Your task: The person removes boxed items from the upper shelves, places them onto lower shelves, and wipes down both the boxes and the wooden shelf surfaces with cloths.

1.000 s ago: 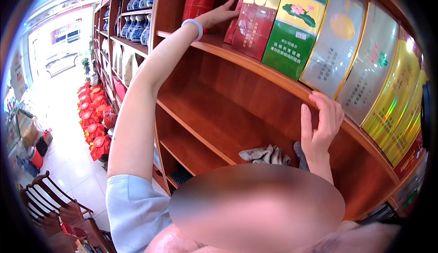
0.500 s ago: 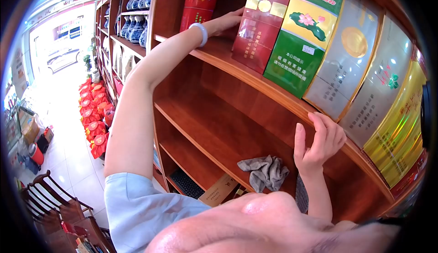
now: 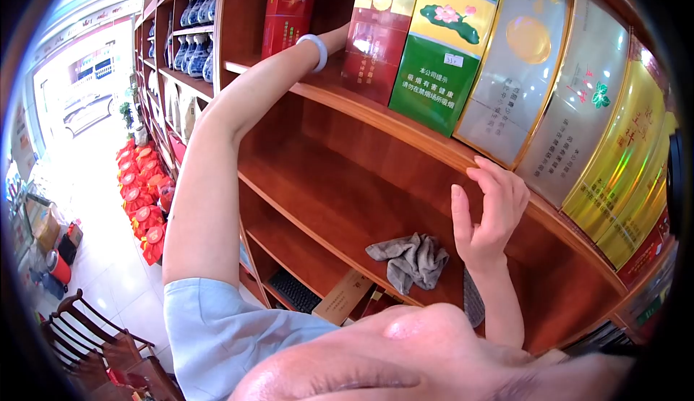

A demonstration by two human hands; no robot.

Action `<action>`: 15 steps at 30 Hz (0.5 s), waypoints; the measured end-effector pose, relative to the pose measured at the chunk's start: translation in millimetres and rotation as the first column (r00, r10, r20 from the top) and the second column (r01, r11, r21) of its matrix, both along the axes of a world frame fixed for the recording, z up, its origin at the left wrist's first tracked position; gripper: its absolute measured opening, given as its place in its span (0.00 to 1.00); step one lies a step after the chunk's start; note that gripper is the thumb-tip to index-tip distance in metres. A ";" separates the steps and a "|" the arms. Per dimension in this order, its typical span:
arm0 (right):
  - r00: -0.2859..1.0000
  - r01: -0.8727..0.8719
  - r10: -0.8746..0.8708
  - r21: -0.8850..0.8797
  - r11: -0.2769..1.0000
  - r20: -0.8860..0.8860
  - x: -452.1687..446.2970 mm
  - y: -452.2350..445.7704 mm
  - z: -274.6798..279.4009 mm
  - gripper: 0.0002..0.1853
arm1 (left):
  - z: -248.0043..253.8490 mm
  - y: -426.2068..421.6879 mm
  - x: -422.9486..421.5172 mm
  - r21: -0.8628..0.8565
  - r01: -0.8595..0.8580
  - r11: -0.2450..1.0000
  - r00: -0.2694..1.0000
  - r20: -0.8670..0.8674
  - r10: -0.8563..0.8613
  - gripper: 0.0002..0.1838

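Red carton [image 3: 382, 32], left hand [image 3: 335, 38] deeper behind it than before

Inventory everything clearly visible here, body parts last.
Shelves: several, brown, centre
Red boxes: several, red, upper shelf
Green box: one, green, upper shelf
Silver boxes: two, silver, upper shelf
Gold boxes: several, gold, upper shelf
Cloth: one, grey, middle shelf
Keyboard: one, black, lower shelf
Bottles: several, blue-white, far shelves
Covered jars: many, red, floor
Chair: one, dark, lower left
Bracelet: one, pale, left wrist
Right hand: one, bare, shelf edge
Left hand: one, hidden behind red box
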State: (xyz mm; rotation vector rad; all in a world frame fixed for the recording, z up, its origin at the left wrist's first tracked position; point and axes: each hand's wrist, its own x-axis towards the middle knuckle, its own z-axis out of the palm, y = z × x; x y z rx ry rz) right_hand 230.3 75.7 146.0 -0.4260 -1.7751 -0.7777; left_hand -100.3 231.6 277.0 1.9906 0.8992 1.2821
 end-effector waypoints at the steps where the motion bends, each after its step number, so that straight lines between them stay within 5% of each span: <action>1: 1.000 0.001 -0.001 0.013 1.000 -0.005 -1.3 0.3 0.7 0.12 | 0.3 -0.4 -0.5 0.003 0.001 1.000 1.000 0.000 -0.001 0.25; 15: 0.988 0.148 -0.140 0.130 0.980 -0.064 -9.1 14.7 -3.5 0.13 | -1.5 -1.7 -12.0 -0.004 0.015 1.000 0.999 0.038 -0.014 0.29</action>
